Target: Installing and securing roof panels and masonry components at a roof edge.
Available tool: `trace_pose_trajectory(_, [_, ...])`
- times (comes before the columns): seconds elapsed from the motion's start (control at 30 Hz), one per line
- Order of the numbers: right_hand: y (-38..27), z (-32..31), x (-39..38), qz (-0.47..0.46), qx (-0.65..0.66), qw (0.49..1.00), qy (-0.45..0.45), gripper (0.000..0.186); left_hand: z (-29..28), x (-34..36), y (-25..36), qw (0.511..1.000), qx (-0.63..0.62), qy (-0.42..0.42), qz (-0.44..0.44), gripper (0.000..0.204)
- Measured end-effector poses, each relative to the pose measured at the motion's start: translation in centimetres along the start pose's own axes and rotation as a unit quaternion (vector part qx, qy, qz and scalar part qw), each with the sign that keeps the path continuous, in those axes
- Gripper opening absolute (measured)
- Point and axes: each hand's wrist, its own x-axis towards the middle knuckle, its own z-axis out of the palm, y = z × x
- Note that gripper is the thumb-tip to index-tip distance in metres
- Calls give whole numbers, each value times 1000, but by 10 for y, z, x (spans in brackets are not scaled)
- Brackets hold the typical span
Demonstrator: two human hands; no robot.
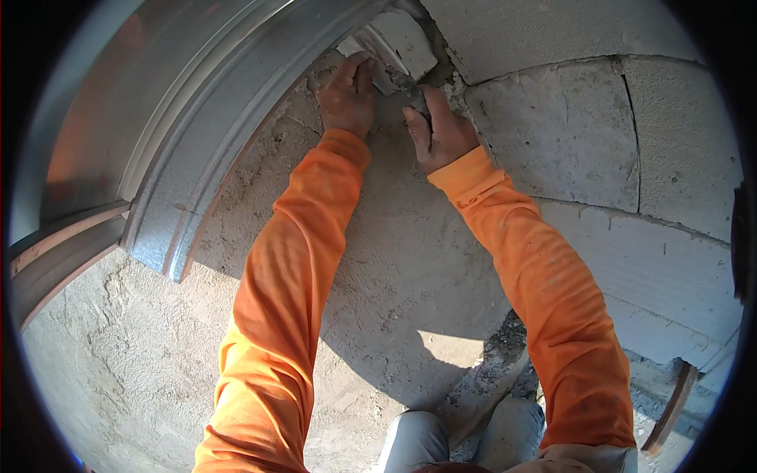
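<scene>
At the far end of the floor, my right hand (448, 132) is wrapped round the dark handle of a mortar-smeared trowel (382, 50). The trowel's flat metal blade points up and left, against a broken piece of white block (406, 39) in the corner. My left hand (347, 101) is at the left side of the blade, its fingers curled and pressed together. What those fingers grip, if anything, is hidden. Crumbs of mortar lie around both hands.
A wall of pale blocks (560, 130) rises on the right. Along the left curves a grey metal door frame (185, 189). The rough concrete floor (142, 339) lies below, with rubble (505, 347) near my knees and a brown strip (670, 410) at the lower right.
</scene>
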Motion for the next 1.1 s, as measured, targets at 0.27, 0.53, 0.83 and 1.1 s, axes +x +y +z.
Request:
trace_pose_trajectory(0.27, [7,4,-1,51,-61,994,-79,28,3,2,-11,1000,3,-28,-12,15])
trace_pose_trajectory(0.53, [7,7,2,48,-32,998,-6,26,6,6,-12,1000,7,-8,9,20])
trace_pose_trajectory(0.83, [0,8,-4,50,-39,998,1,27,6,8,-9,999,-28,-13,-17,15])
trace_pose_trajectory(1.1, [6,8,4,91,-129,982,-99,28,5,6,-13,999,14,-33,-11,14])
